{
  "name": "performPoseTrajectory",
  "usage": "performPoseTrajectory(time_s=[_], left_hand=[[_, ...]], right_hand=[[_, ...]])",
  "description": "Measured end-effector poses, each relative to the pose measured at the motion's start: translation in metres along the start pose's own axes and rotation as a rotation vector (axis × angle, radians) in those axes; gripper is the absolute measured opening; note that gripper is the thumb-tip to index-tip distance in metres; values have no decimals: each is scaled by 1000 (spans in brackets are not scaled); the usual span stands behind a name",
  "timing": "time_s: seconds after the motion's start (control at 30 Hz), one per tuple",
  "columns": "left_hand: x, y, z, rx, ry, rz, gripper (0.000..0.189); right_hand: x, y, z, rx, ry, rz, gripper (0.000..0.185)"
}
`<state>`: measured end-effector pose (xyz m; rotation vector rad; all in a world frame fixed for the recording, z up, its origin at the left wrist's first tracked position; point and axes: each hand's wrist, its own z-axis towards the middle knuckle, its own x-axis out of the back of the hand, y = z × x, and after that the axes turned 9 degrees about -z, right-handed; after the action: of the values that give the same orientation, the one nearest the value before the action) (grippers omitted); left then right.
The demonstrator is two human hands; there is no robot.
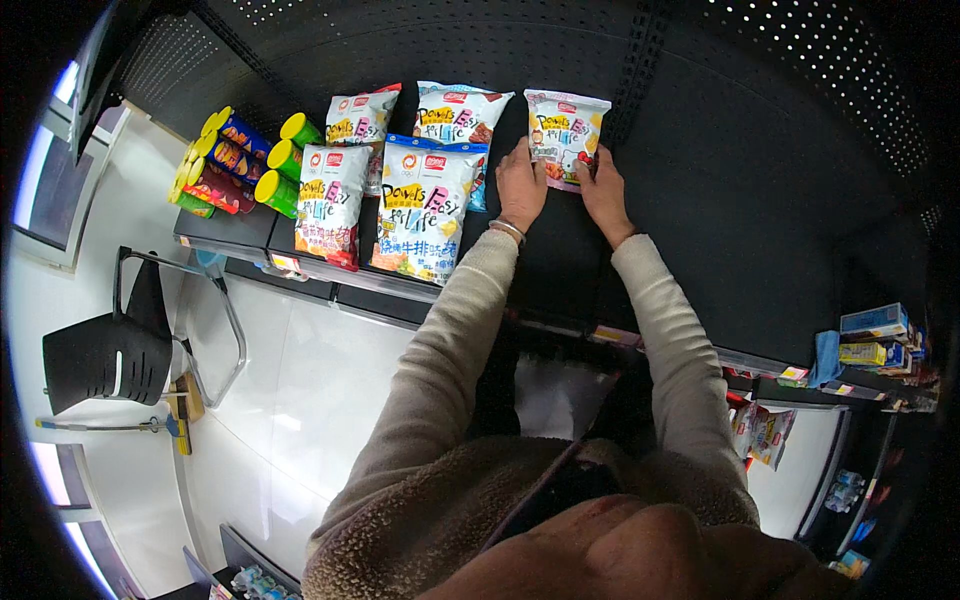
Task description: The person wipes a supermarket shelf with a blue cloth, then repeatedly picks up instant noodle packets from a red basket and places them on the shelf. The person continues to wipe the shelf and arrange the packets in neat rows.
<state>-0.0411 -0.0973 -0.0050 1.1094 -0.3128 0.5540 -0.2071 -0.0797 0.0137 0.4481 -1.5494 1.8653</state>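
Observation:
Between my two hands stands a small white and pink snack bag (568,139) with a cartoon cat printed on it, at the back of the black shelf (555,247). My left hand (520,186), with a bangle at the wrist, grips its lower left side. On the lower right side my right hand (602,191) has its thumb against the front. To the left are two rows of larger bags: a red-trimmed bag (330,206) and a blue-topped bag (425,206) in front, a red-cornered bag (365,120) and a light-blue-edged bag (461,116) behind.
Green snack canisters with yellow lids (283,159) and blue and red canisters (232,154) lie further left. Small boxes (874,322) and a blue cloth (825,358) sit at the far right. A black chair (109,360) and a broom (180,435) are on the left.

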Motion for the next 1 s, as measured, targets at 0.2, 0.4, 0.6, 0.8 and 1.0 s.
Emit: performPoseTrajectory(time_s=[0.2, 0.4, 0.6, 0.8, 1.0], left_hand=[[2, 5, -2, 26, 33, 10, 54], [7, 23, -2, -51, 111, 101, 65], [19, 38, -12, -323, 130, 119, 61], [33, 49, -15, -258, -27, -200, 46], [34, 66, -32, -186, -85, -313, 44]], right_hand=[[15, -7, -9, 22, -13, -73, 65], [59, -23, -38, 45, 56, 79, 67], [144, -19, -156, 105, 319, 15, 50], [208, 13, -309, 66, 461, 7, 41], [282, 103, -428, -278, 753, -381, 54]])
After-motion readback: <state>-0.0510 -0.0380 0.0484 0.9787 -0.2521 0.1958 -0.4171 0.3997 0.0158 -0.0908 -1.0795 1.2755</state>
